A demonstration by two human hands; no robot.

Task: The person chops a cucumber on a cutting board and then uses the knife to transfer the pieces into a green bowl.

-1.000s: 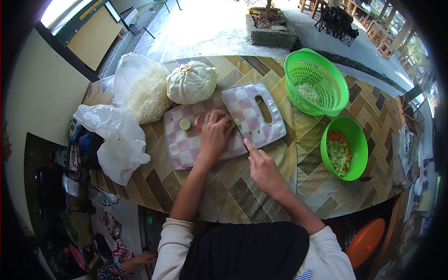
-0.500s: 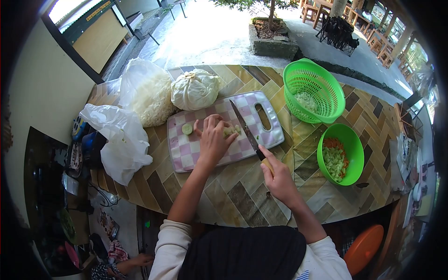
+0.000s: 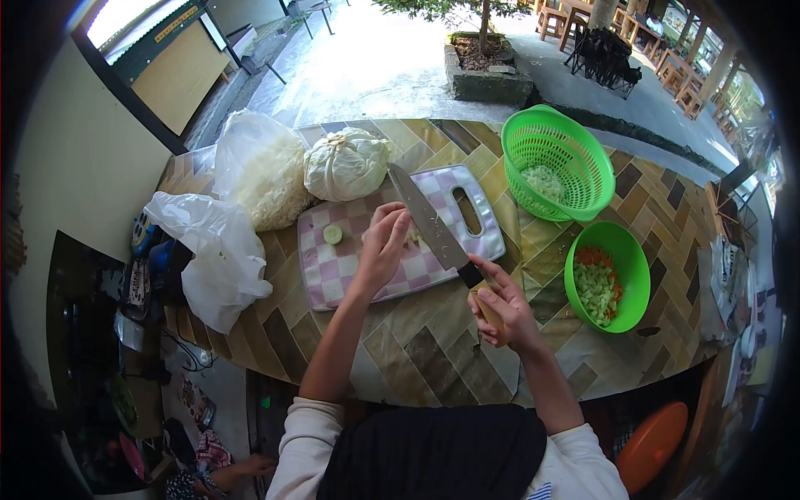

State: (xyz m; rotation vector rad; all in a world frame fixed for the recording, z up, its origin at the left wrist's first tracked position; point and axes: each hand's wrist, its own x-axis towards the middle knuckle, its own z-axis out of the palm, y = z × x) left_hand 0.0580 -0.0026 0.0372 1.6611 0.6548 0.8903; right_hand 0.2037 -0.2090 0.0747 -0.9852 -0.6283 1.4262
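My right hand [image 3: 503, 308] grips the wooden handle of a large knife [image 3: 429, 223], its blade tilted flat above the pink checked cutting board [image 3: 333, 271]. My left hand [image 3: 382, 244] rests on the board with fingers bent over chopped cucumber pieces [image 3: 414, 237], touching the blade's side. A single cucumber slice [image 3: 332, 235] lies to the left on the board.
A whole cabbage [image 3: 345, 164] and a bag of shredded cabbage [image 3: 260, 171] sit behind the board; a crumpled plastic bag [image 3: 212, 254] hangs off the left edge. A green colander [image 3: 560, 162] and a green bowl [image 3: 604, 275] of diced vegetables stand on the right.
The knife went from cutting edge-down on the board to lifted with its blade turned flat. My right hand shifted back along the handle; my left hand stays on the cucumber pieces.
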